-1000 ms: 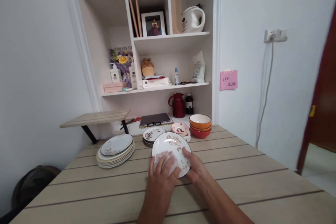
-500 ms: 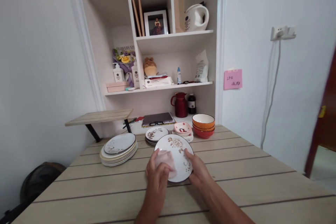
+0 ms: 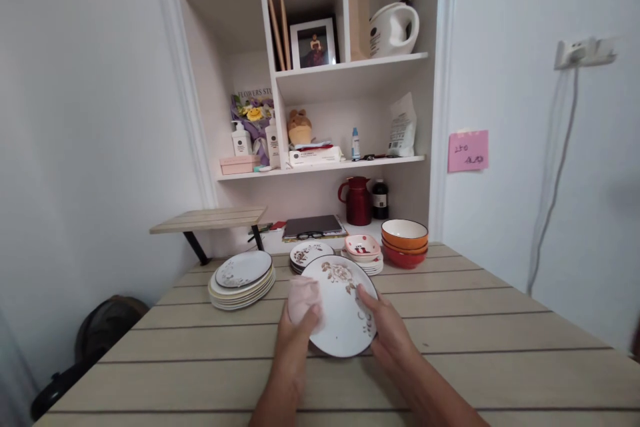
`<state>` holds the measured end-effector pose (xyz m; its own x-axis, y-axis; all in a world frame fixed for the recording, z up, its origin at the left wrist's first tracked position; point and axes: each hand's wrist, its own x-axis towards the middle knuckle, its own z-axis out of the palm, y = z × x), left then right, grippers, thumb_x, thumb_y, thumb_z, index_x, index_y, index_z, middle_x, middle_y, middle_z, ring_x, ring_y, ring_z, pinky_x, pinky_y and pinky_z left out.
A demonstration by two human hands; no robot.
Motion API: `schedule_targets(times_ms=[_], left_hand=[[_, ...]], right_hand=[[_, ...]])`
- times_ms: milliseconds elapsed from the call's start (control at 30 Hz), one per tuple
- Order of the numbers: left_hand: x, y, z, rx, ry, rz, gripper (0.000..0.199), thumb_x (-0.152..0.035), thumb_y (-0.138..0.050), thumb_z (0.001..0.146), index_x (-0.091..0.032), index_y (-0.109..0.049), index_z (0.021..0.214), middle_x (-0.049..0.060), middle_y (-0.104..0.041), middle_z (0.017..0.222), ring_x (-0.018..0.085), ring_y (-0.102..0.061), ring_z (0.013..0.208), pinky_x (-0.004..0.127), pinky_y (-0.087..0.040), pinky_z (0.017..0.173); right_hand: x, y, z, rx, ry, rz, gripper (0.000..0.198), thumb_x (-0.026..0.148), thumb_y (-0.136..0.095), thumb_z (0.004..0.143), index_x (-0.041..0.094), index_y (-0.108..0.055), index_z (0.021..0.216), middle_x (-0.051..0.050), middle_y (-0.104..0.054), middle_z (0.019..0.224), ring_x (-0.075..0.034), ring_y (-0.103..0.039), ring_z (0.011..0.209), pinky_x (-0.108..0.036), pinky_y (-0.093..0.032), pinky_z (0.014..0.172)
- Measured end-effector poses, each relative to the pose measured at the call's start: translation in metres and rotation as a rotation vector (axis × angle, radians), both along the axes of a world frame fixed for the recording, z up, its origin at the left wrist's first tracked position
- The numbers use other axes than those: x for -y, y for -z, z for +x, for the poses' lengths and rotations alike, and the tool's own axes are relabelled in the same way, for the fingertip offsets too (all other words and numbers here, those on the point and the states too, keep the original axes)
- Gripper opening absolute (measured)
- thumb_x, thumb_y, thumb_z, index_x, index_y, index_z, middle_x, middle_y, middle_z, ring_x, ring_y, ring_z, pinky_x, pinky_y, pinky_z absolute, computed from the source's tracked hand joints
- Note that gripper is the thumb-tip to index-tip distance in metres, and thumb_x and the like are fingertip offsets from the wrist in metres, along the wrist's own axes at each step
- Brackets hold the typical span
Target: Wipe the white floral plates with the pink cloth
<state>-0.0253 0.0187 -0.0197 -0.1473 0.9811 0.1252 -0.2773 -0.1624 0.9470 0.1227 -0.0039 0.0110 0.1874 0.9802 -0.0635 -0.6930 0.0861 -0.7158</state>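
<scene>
A white plate with a brown flower print and dark rim is held tilted above the table, facing me. My right hand grips its right edge, thumb on the face and fingers behind. Over the plate's left edge lies a pale pink cloth, pinched by my left hand with the thumb in front; its other fingers are hidden behind the cloth. Behind the held plate stand a stack of small flowered plates and a pink square bowl on white dishes.
To the left is a stack of larger plates beside a small raised wooden shelf. Orange and red bowls are stacked at the back right. A red jug and a closed laptop sit behind.
My left hand has shifted with the cloth from the plate's face to its left edge, the cloth now wrapping that rim. The right hand keeps its grip. The view has turned slightly left.
</scene>
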Motion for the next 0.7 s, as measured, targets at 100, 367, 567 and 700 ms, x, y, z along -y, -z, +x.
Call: schedule_targets(times_ms=[100, 367, 567, 700], left_hand=[[0.011, -0.007, 0.001, 0.175, 0.183, -0.091, 0.076, -0.038, -0.086, 0.053, -0.015, -0.059, 0.120, 0.013, -0.073, 0.102, 0.026, -0.070, 0.089, 0.034, -0.055, 0.079], [0.006, 0.005, 0.003, 0.412, 0.110, -0.131, 0.073, -0.031, -0.084, 0.062, -0.023, -0.052, 0.128, 0.010, -0.071, 0.112, 0.026, -0.068, 0.101, 0.036, -0.056, 0.083], [0.007, 0.009, 0.005, 0.501, 0.081, -0.107, 0.068, -0.029, -0.080, 0.068, -0.026, -0.050, 0.129, 0.009, -0.066, 0.123, 0.026, -0.063, 0.111, 0.035, -0.055, 0.088], [0.012, 0.005, 0.011, 0.466, 0.133, -0.090, 0.071, -0.028, -0.080, 0.067, -0.027, -0.047, 0.130, 0.009, -0.066, 0.123, 0.026, -0.064, 0.109, 0.036, -0.054, 0.088]], right_hand=[[0.004, -0.006, 0.006, 0.078, -0.058, 0.004, 0.058, 0.030, -0.078, 0.068, 0.011, -0.059, 0.119, -0.013, -0.076, 0.087, -0.027, -0.072, 0.073, -0.039, -0.058, 0.070], [0.012, -0.006, -0.016, -0.030, -0.199, 0.257, 0.080, 0.025, -0.076, 0.071, 0.029, -0.037, 0.141, -0.008, -0.064, 0.127, -0.026, -0.064, 0.107, -0.042, -0.052, 0.090], [0.000, 0.015, -0.045, 0.059, -0.047, 0.252, 0.083, 0.024, -0.079, 0.066, 0.025, -0.039, 0.139, -0.010, -0.068, 0.119, -0.027, -0.063, 0.108, -0.041, -0.050, 0.093], [-0.008, 0.020, -0.037, 0.081, 0.103, 0.117, 0.076, 0.031, -0.074, 0.070, 0.023, -0.042, 0.138, -0.009, -0.069, 0.119, -0.025, -0.067, 0.101, -0.039, -0.053, 0.089]])
